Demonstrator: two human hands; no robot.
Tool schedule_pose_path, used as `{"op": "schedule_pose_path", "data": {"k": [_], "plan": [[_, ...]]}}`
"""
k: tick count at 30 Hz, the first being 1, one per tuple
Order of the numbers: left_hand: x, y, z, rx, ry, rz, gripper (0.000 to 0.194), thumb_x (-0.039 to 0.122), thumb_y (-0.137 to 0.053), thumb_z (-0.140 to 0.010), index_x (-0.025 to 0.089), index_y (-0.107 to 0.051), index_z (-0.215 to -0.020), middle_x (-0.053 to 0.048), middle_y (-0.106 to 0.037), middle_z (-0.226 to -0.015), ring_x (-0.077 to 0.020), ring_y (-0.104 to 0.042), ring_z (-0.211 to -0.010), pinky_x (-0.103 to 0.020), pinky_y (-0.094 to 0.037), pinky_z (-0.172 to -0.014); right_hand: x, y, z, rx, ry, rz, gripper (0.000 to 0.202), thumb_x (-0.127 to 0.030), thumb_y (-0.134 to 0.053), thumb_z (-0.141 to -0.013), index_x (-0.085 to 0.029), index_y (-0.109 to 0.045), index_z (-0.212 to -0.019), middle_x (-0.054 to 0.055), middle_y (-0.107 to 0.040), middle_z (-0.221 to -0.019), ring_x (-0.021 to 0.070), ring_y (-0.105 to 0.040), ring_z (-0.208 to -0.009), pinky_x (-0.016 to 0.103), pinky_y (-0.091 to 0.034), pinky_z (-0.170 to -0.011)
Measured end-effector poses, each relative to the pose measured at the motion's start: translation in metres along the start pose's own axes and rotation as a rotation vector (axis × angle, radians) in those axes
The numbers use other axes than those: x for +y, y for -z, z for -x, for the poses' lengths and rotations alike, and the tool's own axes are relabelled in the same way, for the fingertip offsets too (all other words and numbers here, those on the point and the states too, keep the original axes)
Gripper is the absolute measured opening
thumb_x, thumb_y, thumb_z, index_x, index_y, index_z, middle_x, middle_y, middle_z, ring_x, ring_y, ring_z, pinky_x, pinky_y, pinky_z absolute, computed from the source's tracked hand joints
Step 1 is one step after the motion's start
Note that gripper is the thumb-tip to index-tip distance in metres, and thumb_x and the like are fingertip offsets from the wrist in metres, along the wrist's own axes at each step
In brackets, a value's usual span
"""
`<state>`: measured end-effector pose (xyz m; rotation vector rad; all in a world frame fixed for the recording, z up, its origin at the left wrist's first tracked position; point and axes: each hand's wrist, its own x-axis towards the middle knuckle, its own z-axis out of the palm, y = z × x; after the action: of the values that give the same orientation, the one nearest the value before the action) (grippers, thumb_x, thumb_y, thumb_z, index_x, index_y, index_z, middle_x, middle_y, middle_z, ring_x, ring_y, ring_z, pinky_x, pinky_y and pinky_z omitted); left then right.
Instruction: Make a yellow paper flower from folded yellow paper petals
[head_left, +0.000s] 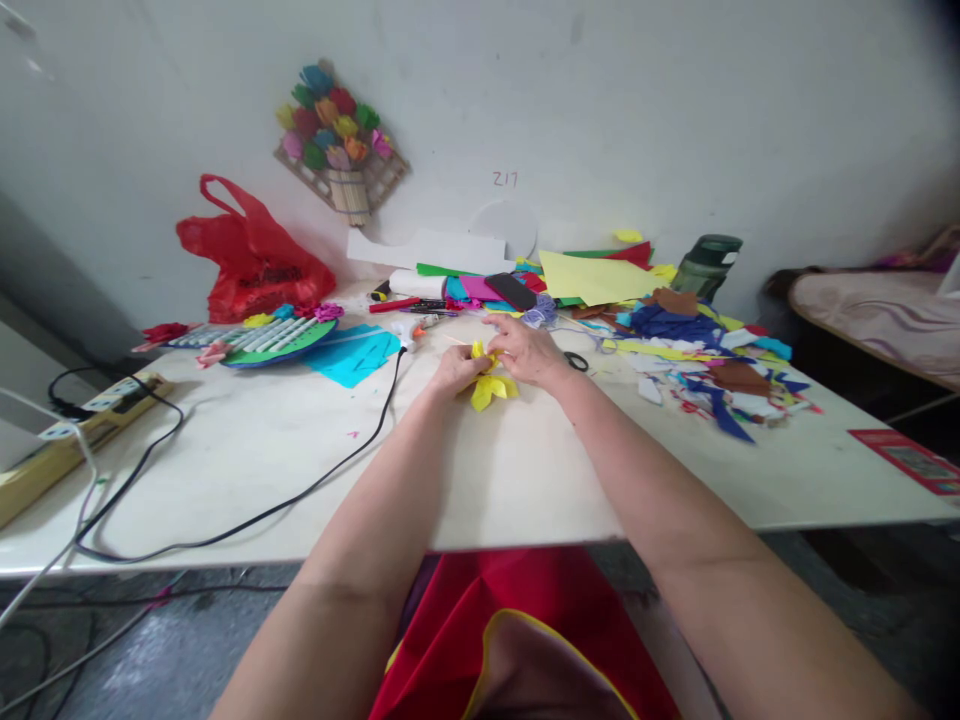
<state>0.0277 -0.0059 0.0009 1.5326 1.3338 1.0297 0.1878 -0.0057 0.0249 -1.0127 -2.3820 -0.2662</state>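
Above the middle of the white table, both hands are closed on a yellow paper flower. My left hand pinches it from the left side. From the right, my right hand has its thumb and fingers at the flower's upper part. Several petals spread downward below the fingers. The fingertips partly cover the flower's top. A glue gun with a black cord lies to the left of my hands. Just right of my right hand is a small black ring-shaped item.
Paper scraps heap up on the right, near a green bottle. A dark phone lies on coloured sheets at the back. On the left are a red plastic bag, blue paper and a power strip. The cord crosses the table's left half.
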Motion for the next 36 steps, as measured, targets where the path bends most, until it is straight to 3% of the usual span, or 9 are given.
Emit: {"op": "schedule_pose_path", "data": {"k": [8, 15, 23, 31, 36], "plan": [[0.005, 0.001, 0.001, 0.079, 0.002, -0.123, 0.009, 0.019, -0.062, -0.065, 0.015, -0.056, -0.059, 0.0, -0.051, -0.05, -0.0141, -0.051, -0.058, -0.022, -0.036, -0.052, 0.001, 0.004, -0.002, -0.049, 0.06, 0.144, 0.023, -0.014, -0.046, -0.085, -0.018, -0.069, -0.084, 0.008, -0.053, -0.13, 0.0226, -0.051, -0.112, 0.031, -0.045, -0.073], [-0.002, 0.002, -0.007, 0.169, 0.017, -0.211, 0.012, 0.024, -0.062, -0.064, 0.015, -0.055, -0.06, -0.002, -0.054, -0.056, -0.0154, -0.054, -0.061, -0.022, -0.037, -0.053, -0.014, 0.014, -0.006, -0.15, 0.114, 0.278, 0.028, -0.007, -0.039, -0.086, -0.013, -0.065, -0.093, 0.013, -0.062, -0.104, 0.0235, -0.05, -0.102, 0.031, -0.041, -0.067], [-0.006, 0.002, -0.011, 0.195, 0.03, -0.372, 0.015, 0.029, -0.057, -0.069, 0.014, -0.059, -0.068, -0.005, -0.062, -0.066, -0.0171, -0.06, -0.068, -0.023, -0.043, -0.059, -0.013, 0.004, -0.006, -0.164, -0.051, 0.11, 0.019, -0.012, -0.047, -0.083, -0.016, -0.063, -0.093, 0.01, -0.064, -0.095, 0.0216, -0.052, -0.099, 0.03, -0.039, -0.071], [-0.007, 0.001, -0.01, 0.17, -0.045, -0.349, 0.017, 0.031, -0.057, -0.068, 0.015, -0.056, -0.063, -0.001, -0.056, -0.058, -0.0148, -0.054, -0.061, -0.022, -0.039, -0.053, 0.001, -0.005, -0.005, -0.153, -0.128, -0.063, 0.024, -0.013, -0.055, -0.076, -0.019, -0.065, -0.098, 0.006, -0.064, -0.103, 0.0217, -0.052, -0.104, 0.031, -0.04, -0.08], [-0.009, -0.001, -0.01, 0.149, -0.056, -0.331, 0.017, 0.031, -0.056, -0.068, 0.014, -0.057, -0.063, -0.001, -0.055, -0.057, -0.0138, -0.053, -0.058, -0.021, -0.037, -0.051, 0.008, -0.009, -0.008, -0.138, -0.143, -0.121, 0.014, -0.017, -0.058, -0.076, -0.018, -0.069, -0.085, 0.006, -0.066, -0.092, 0.02, -0.054, -0.095, 0.027, -0.039, -0.073]]}}
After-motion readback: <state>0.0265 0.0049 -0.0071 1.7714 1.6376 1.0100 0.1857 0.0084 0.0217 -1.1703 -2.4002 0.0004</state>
